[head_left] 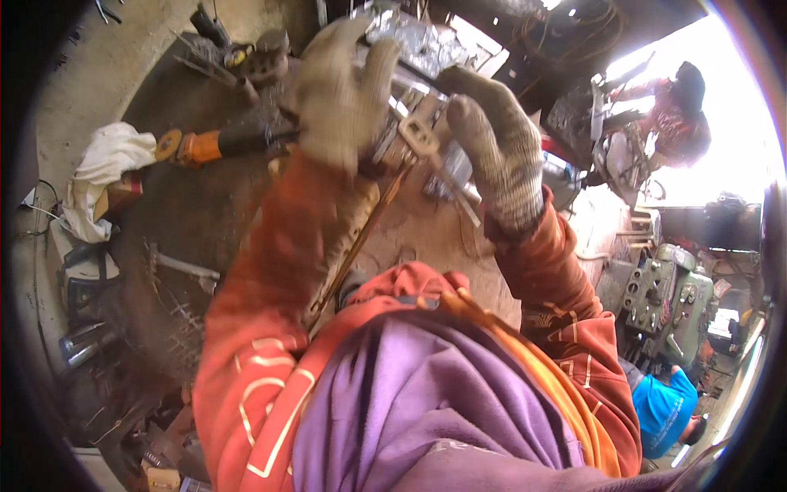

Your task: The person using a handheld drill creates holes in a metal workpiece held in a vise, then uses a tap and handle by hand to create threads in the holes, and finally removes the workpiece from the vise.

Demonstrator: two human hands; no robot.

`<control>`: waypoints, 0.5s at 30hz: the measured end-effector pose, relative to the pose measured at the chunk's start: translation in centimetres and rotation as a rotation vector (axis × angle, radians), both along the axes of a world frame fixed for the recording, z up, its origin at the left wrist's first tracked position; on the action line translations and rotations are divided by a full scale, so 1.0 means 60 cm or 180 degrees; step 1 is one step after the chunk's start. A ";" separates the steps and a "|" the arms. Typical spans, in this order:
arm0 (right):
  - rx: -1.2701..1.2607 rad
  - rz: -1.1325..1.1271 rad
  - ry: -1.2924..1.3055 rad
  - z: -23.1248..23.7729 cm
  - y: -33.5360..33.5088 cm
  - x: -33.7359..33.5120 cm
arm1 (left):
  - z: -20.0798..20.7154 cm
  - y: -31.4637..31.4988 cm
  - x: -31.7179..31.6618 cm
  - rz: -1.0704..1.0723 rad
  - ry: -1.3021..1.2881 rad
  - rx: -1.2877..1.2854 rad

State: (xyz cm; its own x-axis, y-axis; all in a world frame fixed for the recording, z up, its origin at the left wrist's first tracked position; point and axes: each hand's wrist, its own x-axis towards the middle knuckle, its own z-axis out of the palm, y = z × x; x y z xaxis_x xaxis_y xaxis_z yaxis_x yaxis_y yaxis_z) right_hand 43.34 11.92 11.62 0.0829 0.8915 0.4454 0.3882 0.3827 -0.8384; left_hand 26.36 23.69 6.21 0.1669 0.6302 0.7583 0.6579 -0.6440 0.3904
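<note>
Upper left of the frame, the dark round table point(188, 205) carried an orange grinder point(205, 146). Top centre, the gloved left hand point(340, 94) curled around a metal bracket point(418, 135); the right hand point(492, 152) pressed beside it, fingers together. Lifted clear of the table, that bracket could've slipped from loose gloves.

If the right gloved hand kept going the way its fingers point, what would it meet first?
Probably the grey metal workpiece held before it, as the right hand in its knitted glove points up-left at it. Contact may already exist; depth is unclear.
</note>
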 end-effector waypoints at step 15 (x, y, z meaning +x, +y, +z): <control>-0.1339 0.2362 -0.3307 -0.025 0.323 -0.114 | 0.073 -0.253 0.058 -0.1796 0.0629 0.0097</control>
State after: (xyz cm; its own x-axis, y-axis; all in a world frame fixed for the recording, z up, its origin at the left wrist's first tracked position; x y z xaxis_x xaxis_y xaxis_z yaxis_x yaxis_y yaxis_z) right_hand 36.47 31.32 10.11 -0.6824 0.6619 -0.3101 0.7263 0.5664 -0.3894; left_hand 29.84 8.48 10.57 0.6094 0.3816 0.6950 0.2692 -0.9241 0.2713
